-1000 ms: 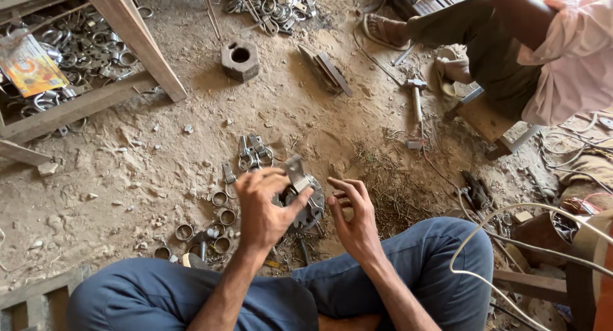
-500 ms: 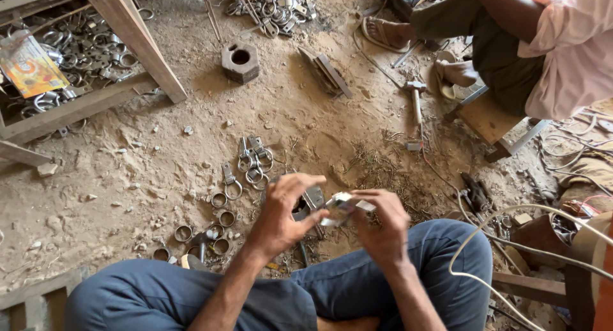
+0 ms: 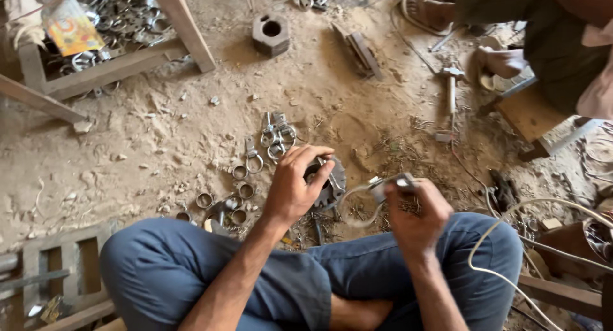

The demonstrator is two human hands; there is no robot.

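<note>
1. Person sits cross-legged on dirt floor [image 3: 159,133], blue trousers, both hands out in front of knees
2. Left hand [image 3: 295,187] closed w/ fingers curled over a round dark metal disc part [image 3: 332,185]; part sits low, just above floor, betw. the knees
3. Right hand [image 3: 415,216] gripping a small grey metal piece [image 3: 389,183] at fingertips, raised a bit, just right of disc; motion-blurred, so exact shape can't tell
4. Small metal rings [image 3: 220,203] scattered on floor left of left hand; cluster of ring clamps [image 3: 271,139] just beyond it
5. Hex metal block w/ hole [image 3: 271,34] further off, near a slanted wooden beam [image 3: 185,24]
6. Hammer [image 3: 451,82] lies on floor upper right, near another person's sandalled foot [image 3: 428,11]
7. White cable [image 3: 511,254] loops over right knee
</note>
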